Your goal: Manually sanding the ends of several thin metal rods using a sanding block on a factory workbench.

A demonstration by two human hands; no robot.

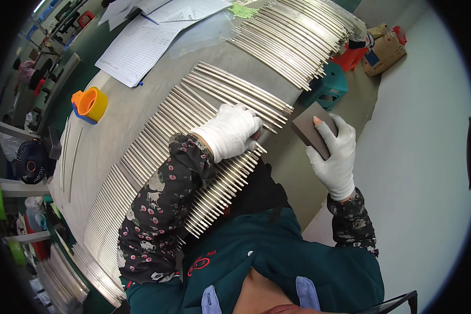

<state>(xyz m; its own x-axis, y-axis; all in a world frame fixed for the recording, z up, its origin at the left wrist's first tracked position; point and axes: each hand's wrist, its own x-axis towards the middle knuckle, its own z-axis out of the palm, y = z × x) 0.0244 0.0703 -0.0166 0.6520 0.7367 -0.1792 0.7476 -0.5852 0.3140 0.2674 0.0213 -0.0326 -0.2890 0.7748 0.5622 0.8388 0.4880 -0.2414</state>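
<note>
I had my left hand [230, 131] pressed flat, holding nothing, on the metal rods [193, 152] rowed along the desk's [120, 120] near edge, while my right hand [336, 157] gripped a brown sanding block [311, 128] just off that edge, so rubbing the rod ends seemed next.

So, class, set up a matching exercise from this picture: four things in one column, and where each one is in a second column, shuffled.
Things:
1. left hand
2. brown sanding block
3. orange tape roll
4. printed paper sheets

Places:
A. far end of the table
B. pressing down on the row of metal rods
C. held in the right hand, off the table edge
D. standing on the table left of the rods

Pairs: 1-B, 2-C, 3-D, 4-A
</note>
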